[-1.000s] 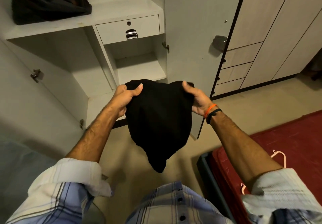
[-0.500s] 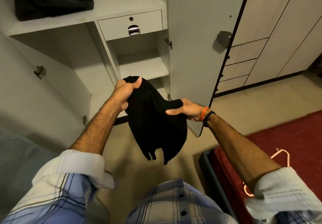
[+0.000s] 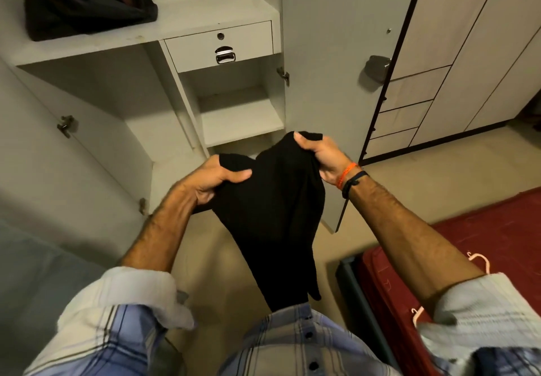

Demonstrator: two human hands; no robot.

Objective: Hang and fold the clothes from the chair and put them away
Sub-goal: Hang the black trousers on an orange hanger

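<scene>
Black cloth (image 3: 272,217) hangs between 2 hands before an open wardrobe (image 3: 205,15), now regripped: the right hand (image 3: 322,156), flat against its middle a moment ago, has risen to pinch a top corner, while the left hand (image 3: 216,179) still clamps the other. Likely a fold is being squared up. Held in the air above the floor, the garment droops dark, limp and creased, narrowing toward the wearer's shirt (image 3: 292,343).

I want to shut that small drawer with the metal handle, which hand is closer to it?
Left, narrowly. The left hand grips the black garment below the drawer, slightly left of it. The right hand grips the garment's other corner, below and further right.
</scene>
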